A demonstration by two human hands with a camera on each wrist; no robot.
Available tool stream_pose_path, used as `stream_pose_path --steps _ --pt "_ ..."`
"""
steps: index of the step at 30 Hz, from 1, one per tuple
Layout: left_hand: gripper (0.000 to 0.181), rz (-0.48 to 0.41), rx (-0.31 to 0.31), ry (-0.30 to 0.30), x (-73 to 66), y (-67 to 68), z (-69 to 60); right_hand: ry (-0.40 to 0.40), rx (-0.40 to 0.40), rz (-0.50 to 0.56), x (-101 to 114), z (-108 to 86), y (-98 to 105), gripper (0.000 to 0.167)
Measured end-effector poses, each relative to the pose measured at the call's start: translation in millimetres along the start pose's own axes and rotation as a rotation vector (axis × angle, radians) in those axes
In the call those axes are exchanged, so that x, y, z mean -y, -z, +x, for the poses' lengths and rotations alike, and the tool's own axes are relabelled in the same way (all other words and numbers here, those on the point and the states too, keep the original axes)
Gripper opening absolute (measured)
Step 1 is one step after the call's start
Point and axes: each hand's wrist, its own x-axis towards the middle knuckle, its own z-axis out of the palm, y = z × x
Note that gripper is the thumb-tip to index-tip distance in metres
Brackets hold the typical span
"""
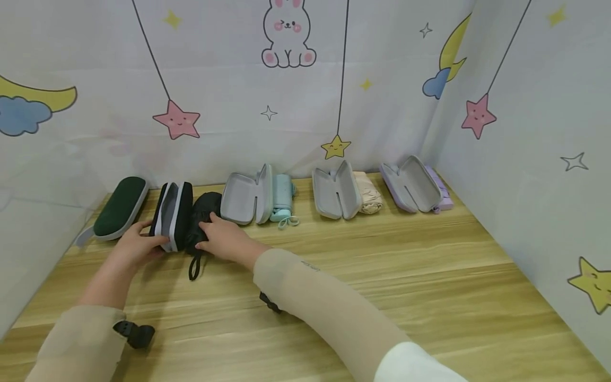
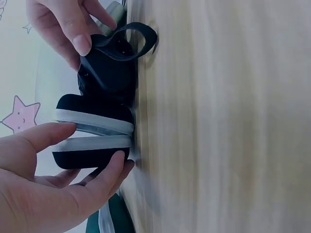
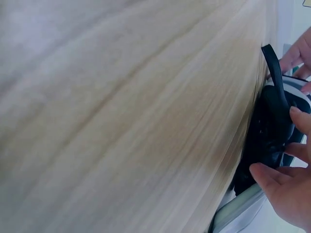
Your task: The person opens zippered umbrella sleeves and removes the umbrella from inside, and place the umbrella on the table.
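In the head view my left hand (image 1: 136, 245) grips a black case (image 1: 183, 217) with white zip edges, standing partly unzipped at the table's left end. The left wrist view shows its thumb at the gap of the case (image 2: 92, 158) and the fingers along the outer side. Right beside the case lies a folded black umbrella (image 1: 207, 204) with a wrist loop (image 1: 193, 268) toward the front. My right hand (image 1: 231, 239) holds this umbrella from its right side. In the right wrist view, fingertips (image 3: 265, 174) press into the black fabric of the umbrella (image 3: 262, 141).
A closed dark green case (image 1: 121, 208) lies to the left. Rightward along the wall stand open grey-lined cases (image 1: 241, 199), (image 1: 329, 196), (image 1: 412, 183), each beside a folded umbrella: teal (image 1: 282, 193), cream (image 1: 366, 193) and lilac (image 1: 441, 188). Printed cloth (image 1: 229, 90) hangs behind the wooden table (image 1: 382, 276).
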Motion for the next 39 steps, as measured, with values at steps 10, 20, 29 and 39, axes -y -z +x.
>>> stream_pose_path --steps 10,20,29,39 --pt "0.092 -0.041 -0.048 0.067 -5.6 2.1 21.4 -0.033 -0.11 -0.017 3.6 8.7 0.8 0.043" --pt "0.091 -0.005 -0.073 0.06 -6.7 3.0 39.0 -0.025 -0.211 0.0 5.6 11.1 3.6 0.028" --pt "0.091 0.007 -0.078 0.063 -8.3 3.5 52.7 -0.055 -0.222 0.012 -0.5 21.6 2.1 0.025" --pt "0.09 0.105 -0.163 0.032 -8.6 9.5 57.6 -0.011 -0.228 -0.084 -0.3 26.7 1.3 0.029"
